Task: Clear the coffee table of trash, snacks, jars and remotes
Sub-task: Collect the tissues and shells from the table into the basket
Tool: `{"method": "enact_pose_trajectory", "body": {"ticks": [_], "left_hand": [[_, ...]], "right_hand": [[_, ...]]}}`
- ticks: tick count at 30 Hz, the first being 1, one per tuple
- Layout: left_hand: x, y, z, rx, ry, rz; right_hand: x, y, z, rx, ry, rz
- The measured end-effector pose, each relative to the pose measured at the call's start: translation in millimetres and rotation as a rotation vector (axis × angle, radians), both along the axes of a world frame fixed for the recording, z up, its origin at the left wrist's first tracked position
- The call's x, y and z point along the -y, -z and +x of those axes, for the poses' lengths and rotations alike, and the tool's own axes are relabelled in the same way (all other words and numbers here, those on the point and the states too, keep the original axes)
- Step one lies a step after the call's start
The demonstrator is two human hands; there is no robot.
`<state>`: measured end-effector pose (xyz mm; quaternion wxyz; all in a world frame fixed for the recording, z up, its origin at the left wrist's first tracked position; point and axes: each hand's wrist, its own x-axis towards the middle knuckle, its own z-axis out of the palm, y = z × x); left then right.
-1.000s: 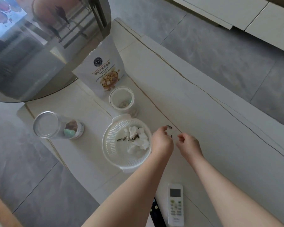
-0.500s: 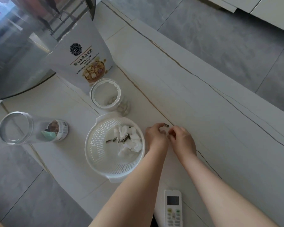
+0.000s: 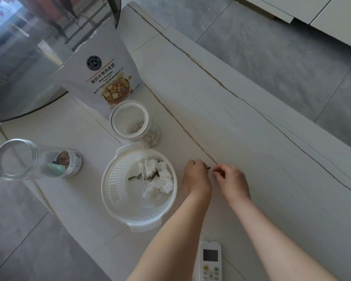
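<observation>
- White marble-look counter (image 3: 251,138) with thin brown veins carries everything the task concerns; we look down on it from the head view.
- Our left hand (image 3: 197,179) has its fingers curled, the grip pinching a dark sunflower-seed shell (image 3: 207,168) whose tip shows just past the fingertips.
- Our right hand (image 3: 232,182) sits just beside the left, its fingers curled inward; whether its grip pinches another shell we cannot tell.
- The shell's long axis lies roughly left to right, pointing from the left fingertips toward the right hand.
- The white colander basket (image 3: 118,201) stands directly to the left of the left hand, nearly touching the wrist; it holds a crumpled tissue (image 3: 160,175) and several seed shells (image 3: 142,176).
- We judge the coming move to turn on this: the basket lies leftward of the pinched shell, and the left hand is the nearer one, so a short sideways carry over the rim should suffice.
- A clear jar (image 3: 134,122) with pale snacks stands upright beyond the basket; a second jar (image 3: 34,160), lying on its side, rests well to the left.
- A snack bag (image 3: 107,78) stands behind the upright jar.
- A white remote (image 3: 210,260) lies near the bottom edge, between our forearms.
- Jars, bag and remote remain to be cleared.
</observation>
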<state>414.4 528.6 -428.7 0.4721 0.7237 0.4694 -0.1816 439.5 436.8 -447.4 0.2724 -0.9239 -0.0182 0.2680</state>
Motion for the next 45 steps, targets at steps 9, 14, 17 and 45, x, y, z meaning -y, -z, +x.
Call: {"method": "enact_pose_trajectory", "body": {"ticks": [9, 14, 17, 45], "left_hand": [[1.9, -52.0, -26.1, 0.083, -0.124, -0.159], [-25.1, -95.0, -44.0, 0.136, -0.282, -0.176], [-48.3, -119.7, -59.7, 0.176, -0.376, -0.138], [-133.5, -133.6, -157.1, 0.122, -0.375, -0.006]], "right_hand": [[-3.5, -60.1, -11.2, -0.196, 0.323, 0.355], [-26.8, -104.7, -25.7, -0.211, 0.303, 0.421], [-46.1, -130.3, -38.0, -0.203, 0.254, 0.426], [-83.7, -153.6, -97.9, -0.132, 0.113, 0.13]]}}
